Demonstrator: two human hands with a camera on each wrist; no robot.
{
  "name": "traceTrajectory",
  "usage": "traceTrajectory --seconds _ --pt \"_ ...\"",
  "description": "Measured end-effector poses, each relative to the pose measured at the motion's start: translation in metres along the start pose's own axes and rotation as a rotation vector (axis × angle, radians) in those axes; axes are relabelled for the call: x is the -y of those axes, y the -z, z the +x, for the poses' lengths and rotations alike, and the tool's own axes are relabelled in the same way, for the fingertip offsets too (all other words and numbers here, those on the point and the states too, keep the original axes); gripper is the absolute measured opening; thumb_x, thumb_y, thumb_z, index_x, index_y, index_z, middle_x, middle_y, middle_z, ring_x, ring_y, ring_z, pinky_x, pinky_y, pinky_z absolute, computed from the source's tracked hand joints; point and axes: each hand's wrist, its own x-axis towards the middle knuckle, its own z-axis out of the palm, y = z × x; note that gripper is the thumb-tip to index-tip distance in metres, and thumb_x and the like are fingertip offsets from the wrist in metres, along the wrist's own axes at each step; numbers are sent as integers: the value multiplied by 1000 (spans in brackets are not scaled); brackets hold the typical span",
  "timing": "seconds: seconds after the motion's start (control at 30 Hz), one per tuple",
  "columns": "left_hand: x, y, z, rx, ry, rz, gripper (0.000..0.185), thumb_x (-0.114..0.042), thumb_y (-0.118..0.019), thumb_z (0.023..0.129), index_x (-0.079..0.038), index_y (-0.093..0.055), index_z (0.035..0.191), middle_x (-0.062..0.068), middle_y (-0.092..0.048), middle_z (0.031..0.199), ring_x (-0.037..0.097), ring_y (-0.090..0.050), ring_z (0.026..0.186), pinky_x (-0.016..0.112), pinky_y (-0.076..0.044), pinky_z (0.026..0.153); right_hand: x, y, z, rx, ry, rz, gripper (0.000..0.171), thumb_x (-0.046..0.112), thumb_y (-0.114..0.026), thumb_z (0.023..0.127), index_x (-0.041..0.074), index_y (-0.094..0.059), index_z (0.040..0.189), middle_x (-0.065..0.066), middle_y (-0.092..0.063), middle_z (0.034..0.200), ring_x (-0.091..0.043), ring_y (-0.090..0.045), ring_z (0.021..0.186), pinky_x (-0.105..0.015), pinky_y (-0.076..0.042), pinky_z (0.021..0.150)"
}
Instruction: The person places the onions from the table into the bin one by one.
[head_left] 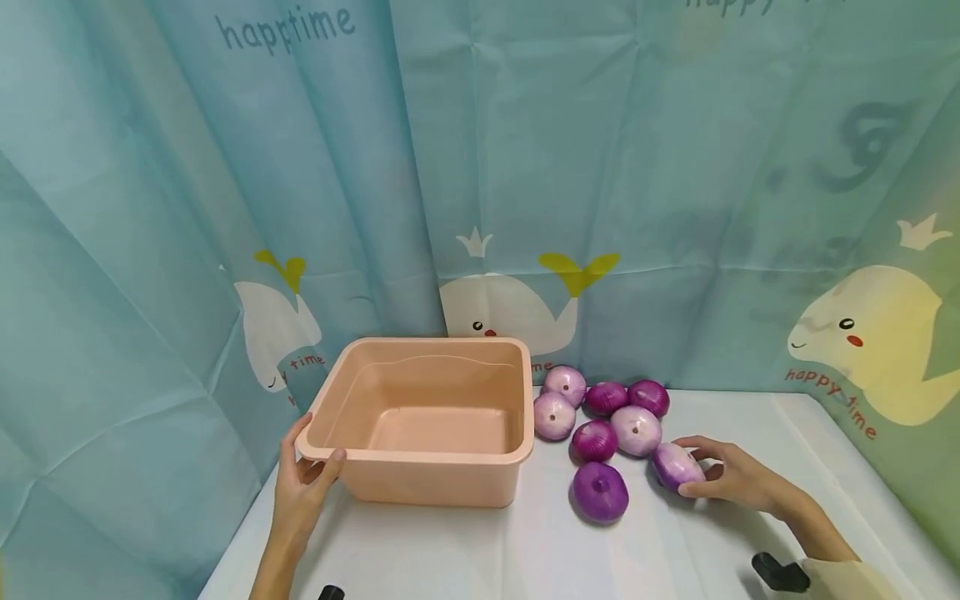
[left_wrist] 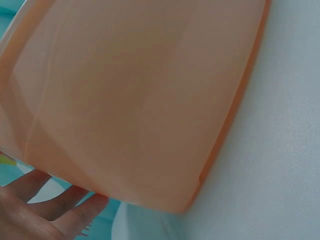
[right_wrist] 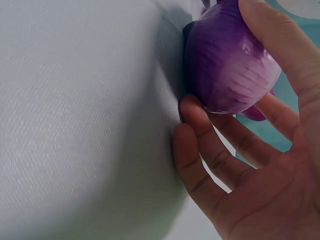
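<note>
Cupping the nearest-right purple onion (head_left: 677,466) on the desk (head_left: 525,542), the right hand (head_left: 738,479) curls round it, while the left hand (head_left: 303,487) grips the tub (head_left: 420,483) lying to its left.

left hand (head_left: 300,483): bare, no ring, no glove; nails short, plain.
left forearm: bare to btm edge of head view, no sleeve seen.
left wrist: small black bit at btm edge, prob. cam mount; mostly cut off.
right hand (head_left: 738,482): bare, no ring; nails short, plain.
right forearm: bare down to cuff.
sleeve (head_left: 851,579): pale cream, soft fabric, only cuff end shows at btm right.
right wrist: black block (head_left: 780,572) beside cuff, rounded, matte; strap not visible.
</note>
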Motion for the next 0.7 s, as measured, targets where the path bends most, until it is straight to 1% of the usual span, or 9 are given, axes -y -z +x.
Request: traceTrajectory --seconds 0.13,0.3,0.37,0.47,0.53,0.7 --pt "-1 -1 -2 -14 -14 -22 74 -7 -62 102 -21 -22 162 11 -33 152 5 -60 111 16 -54 83 -1 -2 -2 -9 -14 11 58 11 -79 90 -3 -52 139 -19 -62 117 -15 -67 78 -25 -51 68" --pt "0 -3 -5 -23 -22 -47 74 -7 -62 101 -21 -21 162 8 -31 154 13 -56 118 14 -51 88 5 0 -3 -11 -26 -25 59 13 -80 90 -1 -52 140 -25 -58 125 -14 -68 83 -26 -52 70" --pt "0 -4 -5 -23 -19 -53 74 -8 -62 102 -21 -21 162 8 -31 154 17 -55 121 14 -50 89 11 5 -3 -18 -3 -59 61 13 -80 89 -2 -50 141 -29 -55 128 -13 -67 83 -27 -53 70" --pt "0 -5 -6 -25 -13 -63 74 -8 -62 102 -21 -20 162 8 -32 153 19 -55 122 14 -49 90 26 15 0 -62 36 -128 64 14 -82 87 -1 -50 141 -28 -53 130 -10 -66 84 -28 -55 69" --pt "-1 -6 -6 -30 -10 -67 75 -8 -62 102 -21 -20 162 8 -33 153 19 -54 122 13 -49 90 39 22 4 -96 65 -185 67 16 -84 86 -1 -49 141 -26 -54 131 -8 -64 88 -28 -55 71" --pt "-1 -6 -6 -37 -15 -71 75 -10 -62 102 -21 -19 162 9 -31 156 24 -51 124 13 -48 90 72 38 15 -140 54 -246 76 20 -86 85 0 -43 144 -21 -52 136 -10 -61 93 -29 -55 70"
